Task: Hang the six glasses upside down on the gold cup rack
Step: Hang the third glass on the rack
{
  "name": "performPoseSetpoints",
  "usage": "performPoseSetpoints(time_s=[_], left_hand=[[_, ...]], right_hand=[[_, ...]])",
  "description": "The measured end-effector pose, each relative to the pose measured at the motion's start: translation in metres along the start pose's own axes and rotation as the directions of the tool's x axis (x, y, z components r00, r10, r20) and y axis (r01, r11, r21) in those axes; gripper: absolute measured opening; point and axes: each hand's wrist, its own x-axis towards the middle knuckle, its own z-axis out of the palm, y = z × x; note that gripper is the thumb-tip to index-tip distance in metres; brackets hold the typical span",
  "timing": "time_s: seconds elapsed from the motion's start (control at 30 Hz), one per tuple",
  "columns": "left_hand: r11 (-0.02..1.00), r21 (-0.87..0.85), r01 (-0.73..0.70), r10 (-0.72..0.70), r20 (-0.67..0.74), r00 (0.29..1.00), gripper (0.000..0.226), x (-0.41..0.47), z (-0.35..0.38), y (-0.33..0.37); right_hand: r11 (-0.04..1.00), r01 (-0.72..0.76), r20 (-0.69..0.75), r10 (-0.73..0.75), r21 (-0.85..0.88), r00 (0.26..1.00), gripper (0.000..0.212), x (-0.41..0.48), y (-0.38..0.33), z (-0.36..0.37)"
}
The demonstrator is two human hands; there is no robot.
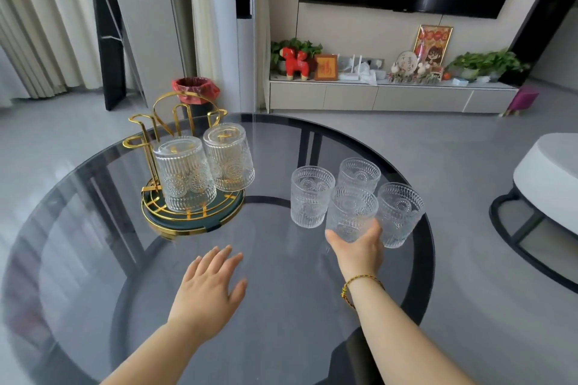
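Note:
The gold cup rack [147,131] stands on a dark green round base at the left of the round glass table [281,306]. Two embossed clear glasses hang on it upside down, one in front [184,175] and one to its right [228,158]. Several gold prongs behind them are bare. To the right, three upright glasses stand on the table: left [309,197], far [359,173], right [398,214]. My right hand [359,248] is shut on a fourth upright glass [352,215] at its base. My left hand [209,287] hovers flat over the table, fingers spread, holding nothing.
A red-lined bin [195,92] sits on the floor behind the rack. At the right stands a white round side table with a black frame [544,181]. A TV cabinet with ornaments and plants [391,93] runs along the far wall.

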Motion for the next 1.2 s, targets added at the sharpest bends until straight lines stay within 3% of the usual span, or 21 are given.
performPoseSetpoints(time_s=[0.2, 0.37, 0.57, 0.7, 0.77, 0.87, 0.97, 1.1, 1.2], left_hand=[[1.0, 0.009, 0.002, -0.002, 0.012, 1.0, 0.051, 0.0, 0.0, 0.0], [1.0, 0.013, -0.004, 0.004, 0.008, 1.0, 0.049, -0.002, -0.002, 0.001], [0.997, -0.08, -0.002, 0.001, -0.014, 1.0, 0.046, -0.005, -0.012, -0.001], [0.98, -0.197, 0.006, -0.052, -0.228, 0.972, 0.043, -0.004, -0.042, -0.01], [0.965, -0.262, 0.002, -0.104, -0.376, 0.921, 0.038, -0.003, -0.064, -0.013], [0.956, -0.289, -0.042, -0.133, -0.558, 0.819, 0.029, 0.001, -0.095, -0.02], [0.963, -0.267, -0.037, -0.142, -0.619, 0.773, 0.037, 0.009, -0.12, -0.031], [0.974, -0.225, 0.034, -0.157, -0.555, 0.817, 0.052, 0.032, -0.141, -0.049], [0.981, -0.18, 0.065, -0.143, -0.464, 0.874, 0.056, 0.051, -0.148, -0.06]], right_hand=[[1.0, -0.014, 0.066, 0.012, 0.026, 0.998, 0.089, -0.004, 0.003, -0.001], [0.977, -0.002, 0.183, -0.038, 0.212, 0.982, 0.079, -0.013, 0.006, -0.011], [0.912, 0.078, 0.204, -0.172, 0.402, 0.964, 0.064, -0.026, -0.006, -0.032], [0.898, 0.17, 0.276, -0.298, 0.405, 0.914, 0.067, -0.019, -0.039, -0.048], [0.886, 0.211, 0.313, -0.356, 0.414, 0.881, 0.056, -0.013, -0.06, -0.053], [0.877, 0.174, 0.357, -0.354, 0.449, 0.865, 0.045, -0.003, -0.087, -0.048], [0.866, 0.129, 0.376, -0.339, 0.484, 0.863, 0.031, 0.007, -0.11, -0.036], [0.879, 0.05, 0.447, -0.289, 0.474, 0.847, 0.011, 0.023, -0.145, -0.019], [0.912, 0.035, 0.482, -0.248, 0.408, 0.84, 0.025, 0.038, -0.175, -0.006]])
